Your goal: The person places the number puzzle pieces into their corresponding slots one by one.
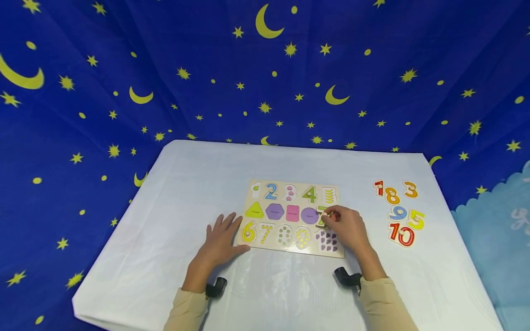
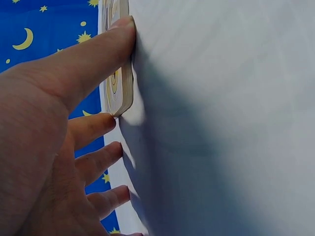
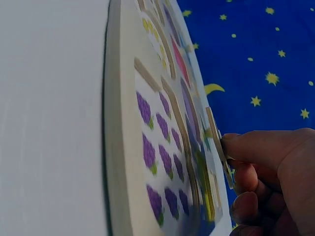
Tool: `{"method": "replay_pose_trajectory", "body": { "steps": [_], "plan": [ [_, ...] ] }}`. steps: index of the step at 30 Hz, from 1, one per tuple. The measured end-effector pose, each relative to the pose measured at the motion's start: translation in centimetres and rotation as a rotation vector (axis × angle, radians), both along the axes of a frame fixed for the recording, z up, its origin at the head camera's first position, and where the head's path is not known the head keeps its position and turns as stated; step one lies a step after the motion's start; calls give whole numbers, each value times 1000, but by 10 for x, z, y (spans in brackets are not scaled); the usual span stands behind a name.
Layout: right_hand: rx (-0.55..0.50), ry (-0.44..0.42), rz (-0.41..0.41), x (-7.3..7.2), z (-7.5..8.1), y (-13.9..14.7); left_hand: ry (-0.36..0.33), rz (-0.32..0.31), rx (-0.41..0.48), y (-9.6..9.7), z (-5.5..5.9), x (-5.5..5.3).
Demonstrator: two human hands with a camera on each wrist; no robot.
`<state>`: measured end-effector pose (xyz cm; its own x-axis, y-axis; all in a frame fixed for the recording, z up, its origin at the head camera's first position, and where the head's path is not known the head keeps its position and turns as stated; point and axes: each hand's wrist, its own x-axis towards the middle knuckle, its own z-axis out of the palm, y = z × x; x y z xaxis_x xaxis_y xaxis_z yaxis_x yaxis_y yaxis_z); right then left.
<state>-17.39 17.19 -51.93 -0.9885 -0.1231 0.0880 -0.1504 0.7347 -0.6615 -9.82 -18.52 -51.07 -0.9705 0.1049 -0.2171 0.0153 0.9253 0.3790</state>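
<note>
Left hand (image 2: 51, 115) touching board (image 2: 126, 88), white tabletop (image 2: 226, 108)

- One pale wooden rectangular number board (image 1: 281, 253) is seen.
- Three knobbed number pieces are set in it: the blue 2 (image 1: 271, 191) and green 4 (image 1: 309, 194) on the far side, the yellow 6 (image 1: 248, 232) at near left.
- One thin wooden piece (image 1: 320, 217) is held.
- Six loose number pieces are scattered at right: the red 1 (image 1: 378, 187), orange 8 (image 1: 392, 196), orange 3 (image 1: 411, 189), blue 9 (image 1: 397, 213), yellow 5 (image 1: 416, 220) and red 10 (image 1: 401, 234).
- Four flat coloured shapes are shown across the middle: green triangle (image 1: 254, 211), purple hexagon (image 1: 275, 212), pink square (image 1: 292, 213), purple circle (image 1: 309, 215).
- Ten purple grape bunches (image 3: 166, 160) are printed at near right.
- Two bare hands are seen, the left hand (image 1: 219, 241) and right hand (image 1: 347, 225).
</note>
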Motion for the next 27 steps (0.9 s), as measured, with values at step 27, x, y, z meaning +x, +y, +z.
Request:
{"method": "replay_pose_trajectory", "body": {
  "steps": [27],
  "plan": [
    [3,12,75,1,1,-35,5,-11,13,-2,-3,0]
  ]
}}
